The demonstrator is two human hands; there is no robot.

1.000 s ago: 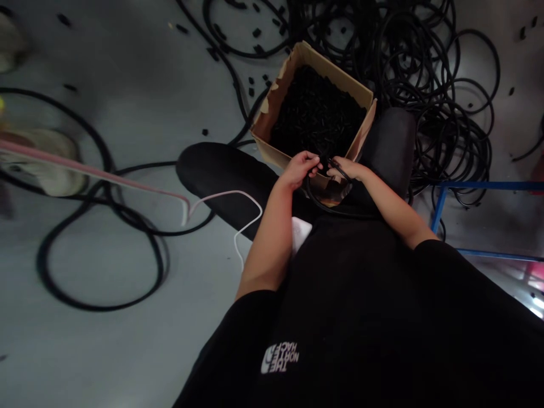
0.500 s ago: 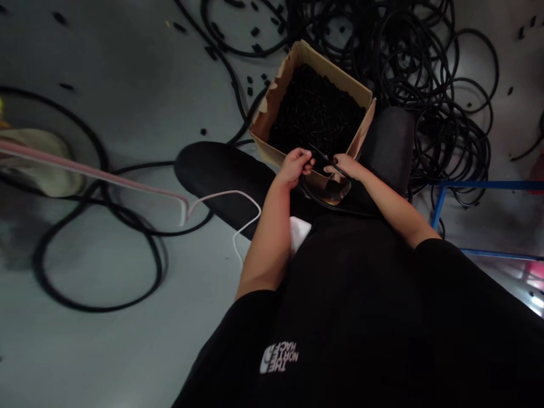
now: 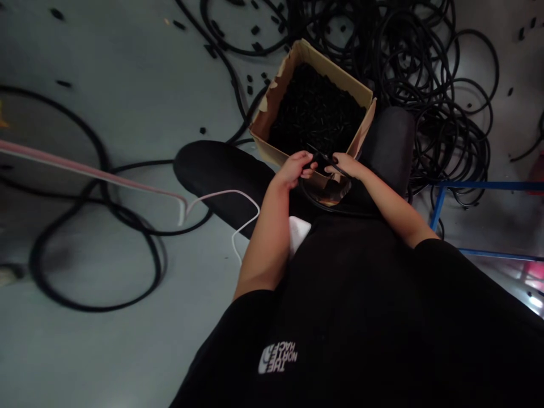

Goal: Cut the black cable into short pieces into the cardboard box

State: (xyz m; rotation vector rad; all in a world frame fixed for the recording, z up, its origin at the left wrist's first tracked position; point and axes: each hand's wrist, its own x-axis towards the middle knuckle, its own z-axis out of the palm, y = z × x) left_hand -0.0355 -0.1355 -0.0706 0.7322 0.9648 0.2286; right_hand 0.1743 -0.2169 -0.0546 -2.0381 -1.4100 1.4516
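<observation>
My left hand [image 3: 297,169] is closed around a thin black rubber hose [image 3: 317,203] near its end, at the near edge of a cardboard box. From that hand the hose loops down past the box and along my lap to the right. Just right of it, my right hand [image 3: 345,164] grips dark scissors [image 3: 324,155], whose blades point left toward the hose end. Whether the blades touch the hose is too dark to tell. Beneath both hands stands the open cardboard box [image 3: 274,90] between my legs, holding a heap of short black cut pieces [image 3: 318,107].
A large tangle of black hose [image 3: 425,73] lies on the floor beyond the box to the right. More hose [image 3: 96,309] loops at left. Black pieces [image 3: 255,30] are scattered about. A white cable [image 3: 225,192] crosses my leg to a white device [image 3: 299,232]. A blue frame [image 3: 440,207] stands right.
My hands stay almost in place, with the left fingers shifting slightly. The blurred pale shape at the left has left its spot; a pale thing now shows lower at the left edge.
</observation>
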